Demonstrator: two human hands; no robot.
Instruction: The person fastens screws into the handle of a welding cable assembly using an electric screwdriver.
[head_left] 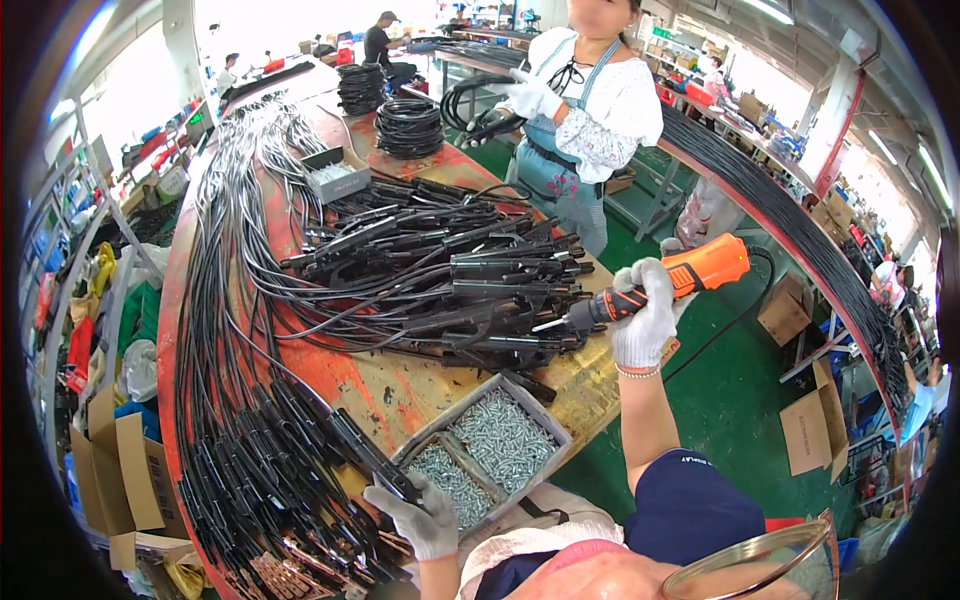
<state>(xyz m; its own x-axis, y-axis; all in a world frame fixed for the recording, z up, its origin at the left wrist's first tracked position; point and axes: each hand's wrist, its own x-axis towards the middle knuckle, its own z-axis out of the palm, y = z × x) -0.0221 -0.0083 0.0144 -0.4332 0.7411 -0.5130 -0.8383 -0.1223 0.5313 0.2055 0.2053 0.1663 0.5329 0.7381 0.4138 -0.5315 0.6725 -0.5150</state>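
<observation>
In my white-gloved right hand (645, 310) is an orange and black electric screwdriver (708, 268), its bit pointing left over the edge of a pile of black handles (490, 290). My gloved left hand (425, 515) has its fingers closed on the lower end of a long black handle (372, 455) with a cable trailing from its upper end. Just right of that handle sits a grey box of silver screws (560, 440), divided into two compartments. To the left lie many more black handles (260, 460) on cables, some with copper-coloured metal ends.
Across the table stands a person (585, 110) in white gloves holding a black cable loop. Coiled black cables (408, 128) and a small open box (335, 175) rest on the red worktable (185, 290). A power cord hangs right of the screwdriver. Cardboard boxes (815, 425) stand on the green floor.
</observation>
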